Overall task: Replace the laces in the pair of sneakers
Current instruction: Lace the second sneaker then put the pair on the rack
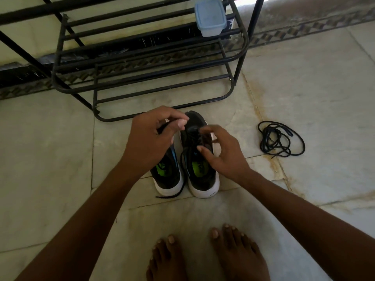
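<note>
Bare feet (205,258) nearest; both hands, left hand (151,142) and right hand (220,154), pinch lace (183,159) over the right sneaker (199,157).

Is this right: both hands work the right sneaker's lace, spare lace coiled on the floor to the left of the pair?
Wrong side. The head view shows the spare lace coiled right of the pair. Both hands, left and right, work the right sneaker.

No legible text; insole (199,166) logos too blurry.
</note>
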### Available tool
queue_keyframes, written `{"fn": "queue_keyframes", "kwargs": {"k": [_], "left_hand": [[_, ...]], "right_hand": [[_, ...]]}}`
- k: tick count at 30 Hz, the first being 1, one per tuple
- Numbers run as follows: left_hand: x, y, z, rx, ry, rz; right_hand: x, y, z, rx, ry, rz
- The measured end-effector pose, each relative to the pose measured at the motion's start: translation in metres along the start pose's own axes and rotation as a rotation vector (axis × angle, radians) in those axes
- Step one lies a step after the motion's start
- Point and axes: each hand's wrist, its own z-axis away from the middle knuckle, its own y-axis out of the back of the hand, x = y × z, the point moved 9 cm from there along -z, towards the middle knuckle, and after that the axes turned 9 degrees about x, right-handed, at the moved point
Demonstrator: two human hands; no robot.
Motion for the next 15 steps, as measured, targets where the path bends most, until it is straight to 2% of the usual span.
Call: {"fn": "queue_keyframes", "kwargs": {"k": [4, 8, 15], "left_hand": [[0.006, -0.001, 0.001, 0.009, -0.073, -0.041], [-0.021, 0.005, 0.008, 0.065, 0.023, -0.07], [-0.071, 0.007, 0.029, 0.038, 0.204, -0.253]], "right_hand": [[-0.027, -0.013, -0.032, -0.195, -0.149, -0.355], [-0.034, -0.011, -0.047, -0.19, -0.273, -0.595], [-0.018, 0.008, -0.057, -0.046, -0.231, -0.472]]}}
